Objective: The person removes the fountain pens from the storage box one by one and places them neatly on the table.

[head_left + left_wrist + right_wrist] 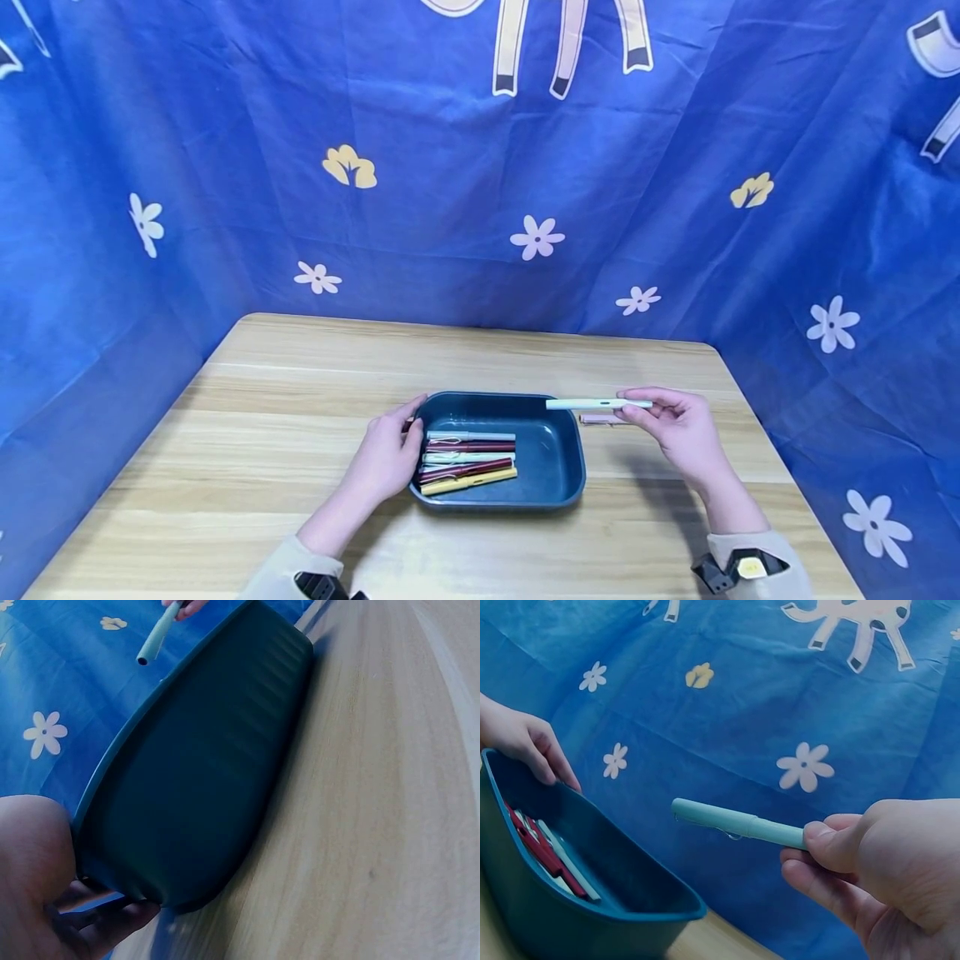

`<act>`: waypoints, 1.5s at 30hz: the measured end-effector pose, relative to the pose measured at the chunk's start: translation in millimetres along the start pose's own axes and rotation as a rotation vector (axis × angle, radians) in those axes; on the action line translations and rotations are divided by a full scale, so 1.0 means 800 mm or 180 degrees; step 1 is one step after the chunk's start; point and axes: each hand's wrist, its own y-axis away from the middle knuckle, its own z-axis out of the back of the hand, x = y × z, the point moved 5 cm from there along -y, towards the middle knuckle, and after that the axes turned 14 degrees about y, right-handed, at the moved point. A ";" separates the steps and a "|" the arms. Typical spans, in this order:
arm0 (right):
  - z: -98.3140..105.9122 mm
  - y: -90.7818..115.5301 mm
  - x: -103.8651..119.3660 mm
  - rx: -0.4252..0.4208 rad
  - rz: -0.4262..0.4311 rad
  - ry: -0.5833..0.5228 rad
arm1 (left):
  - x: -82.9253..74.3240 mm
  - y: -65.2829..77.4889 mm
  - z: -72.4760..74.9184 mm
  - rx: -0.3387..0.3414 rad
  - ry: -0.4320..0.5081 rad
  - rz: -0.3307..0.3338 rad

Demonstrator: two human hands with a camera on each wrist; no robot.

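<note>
A dark teal plastic box stands on the table, its left end held by my left hand at the rim and outer wall. Several pens lie side by side in the left part of the box: light blue, dark red, mint and a yellow pen in front. My right hand pinches a mint pen near one end, between thumb and fingers. That pen is level and raised, its free end over the box's back right corner in the head view. The right wrist view shows its clip on the underside.
A pale pink pen lies on the table right of the box, partly covered by my right hand. The wooden table is enclosed at the back and sides by a blue patterned cloth.
</note>
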 end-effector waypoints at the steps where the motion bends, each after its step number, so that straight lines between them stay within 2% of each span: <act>1: 0.003 0.001 -0.002 -0.0030 -0.0021 0.0018 | -0.001 0.000 0.000 0.0001 -0.0002 -0.0007; 14: 0.032 0.014 -0.030 -0.0103 -0.0119 -0.0169 | -0.001 -0.001 0.000 0.0017 -0.0012 -0.0019; 23: 0.040 0.021 -0.051 -0.0111 -0.0156 -0.0371 | 0.000 -0.001 -0.001 -0.0009 -0.0025 -0.0045; 36: 0.036 0.035 -0.081 -0.0073 -0.0329 -0.0315 | 0.000 0.000 -0.001 -0.0001 -0.0002 -0.0015; 45: 0.034 0.042 -0.101 -0.0110 -0.0496 0.0012 | 0.002 -0.001 -0.001 0.0010 0.0001 -0.0028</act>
